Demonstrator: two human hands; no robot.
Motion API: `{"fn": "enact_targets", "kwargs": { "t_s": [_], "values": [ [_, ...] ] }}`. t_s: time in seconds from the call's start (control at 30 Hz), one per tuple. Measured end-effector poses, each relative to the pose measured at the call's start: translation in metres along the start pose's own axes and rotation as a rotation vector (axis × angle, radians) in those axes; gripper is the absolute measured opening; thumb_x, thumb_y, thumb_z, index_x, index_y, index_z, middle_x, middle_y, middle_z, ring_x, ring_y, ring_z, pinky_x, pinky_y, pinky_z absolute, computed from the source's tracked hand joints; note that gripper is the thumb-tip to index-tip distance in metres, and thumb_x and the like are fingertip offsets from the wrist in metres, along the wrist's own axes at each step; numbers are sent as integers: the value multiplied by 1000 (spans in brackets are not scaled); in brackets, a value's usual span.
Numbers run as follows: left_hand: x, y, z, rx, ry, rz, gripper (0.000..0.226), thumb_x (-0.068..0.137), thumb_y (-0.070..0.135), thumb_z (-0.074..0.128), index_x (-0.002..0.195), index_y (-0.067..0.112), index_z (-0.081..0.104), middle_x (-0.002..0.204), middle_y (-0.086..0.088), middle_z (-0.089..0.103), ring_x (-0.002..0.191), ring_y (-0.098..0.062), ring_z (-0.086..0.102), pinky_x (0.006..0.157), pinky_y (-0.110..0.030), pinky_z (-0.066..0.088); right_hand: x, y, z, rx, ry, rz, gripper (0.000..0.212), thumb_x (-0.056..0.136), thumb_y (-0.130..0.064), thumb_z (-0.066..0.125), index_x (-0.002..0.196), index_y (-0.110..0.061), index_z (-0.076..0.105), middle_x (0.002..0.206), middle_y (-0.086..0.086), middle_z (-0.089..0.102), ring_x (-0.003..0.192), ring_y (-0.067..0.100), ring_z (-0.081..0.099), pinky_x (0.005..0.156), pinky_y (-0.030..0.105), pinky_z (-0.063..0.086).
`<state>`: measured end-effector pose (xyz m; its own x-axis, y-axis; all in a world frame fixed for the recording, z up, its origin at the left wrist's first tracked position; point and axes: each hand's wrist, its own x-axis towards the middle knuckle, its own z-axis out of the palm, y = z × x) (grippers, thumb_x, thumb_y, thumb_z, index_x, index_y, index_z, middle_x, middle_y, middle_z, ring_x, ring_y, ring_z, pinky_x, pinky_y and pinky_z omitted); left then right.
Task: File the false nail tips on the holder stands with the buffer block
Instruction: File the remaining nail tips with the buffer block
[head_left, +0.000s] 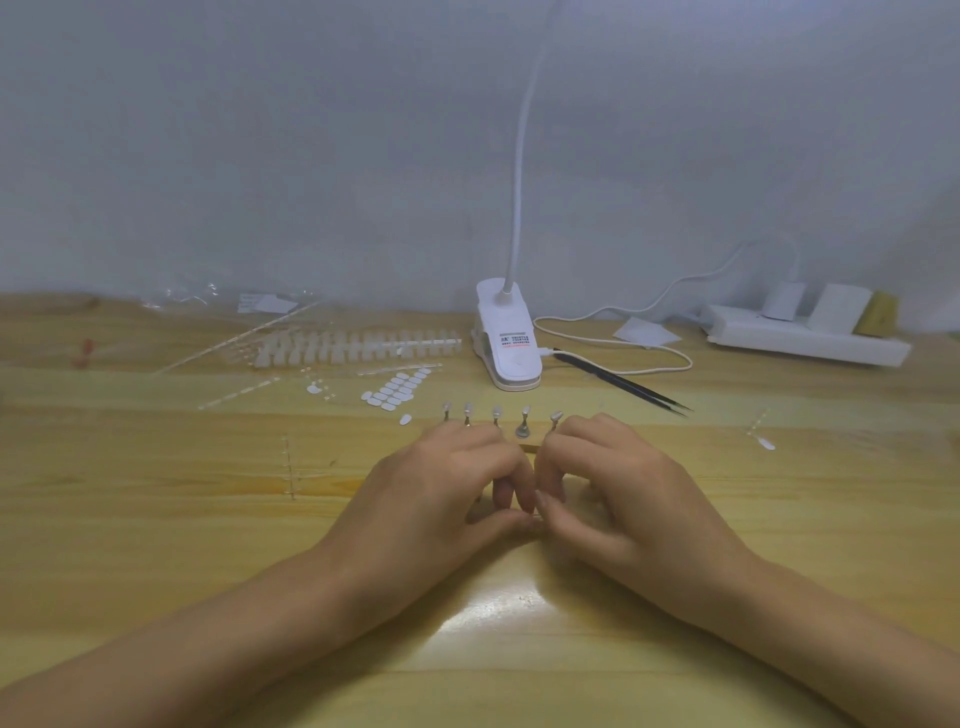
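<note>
Your left hand (447, 483), right hand (618, 478): resting on counter (156, 519), curled fingertips meeting; whether either grip is holding anything, cannot tell. Five nail tips (497, 413) sitting on holder stands (522, 430), row just beyond your knuckles. Clip lamp (509, 343), tweezers (623, 384) lying behind.

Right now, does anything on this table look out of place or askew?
Yes, minor things. In the row of stands, the rightmost nail tip leans sideways while the others stand nearly upright. One small white piece lies stray just left of the row, and another white piece lies far right.
</note>
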<state>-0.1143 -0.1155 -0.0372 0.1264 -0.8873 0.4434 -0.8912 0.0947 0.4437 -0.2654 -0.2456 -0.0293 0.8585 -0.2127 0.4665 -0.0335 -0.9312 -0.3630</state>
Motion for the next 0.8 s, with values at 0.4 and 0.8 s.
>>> {"fn": "enact_targets", "kwargs": {
  "t_s": [0.4,0.8],
  "values": [
    [2,-7,0,-64,-25,-101,23,82,44,72,98,45,56,96,24,56,90,-1,50,72,-23,42,4,10,-2,320,12,133,8,91,-23,71,84,-20,69,100,-7,61,107,19,56,92,38,44],
    [5,-3,-6,-65,174,113,17,84,19,77,87,22,61,87,18,58,72,-7,58,62,-5,34,2,7,-5,279,-40,138,20,89,-36,59,95,-31,78,106,-24,63,116,12,48,100,38,36]
  ]
}}
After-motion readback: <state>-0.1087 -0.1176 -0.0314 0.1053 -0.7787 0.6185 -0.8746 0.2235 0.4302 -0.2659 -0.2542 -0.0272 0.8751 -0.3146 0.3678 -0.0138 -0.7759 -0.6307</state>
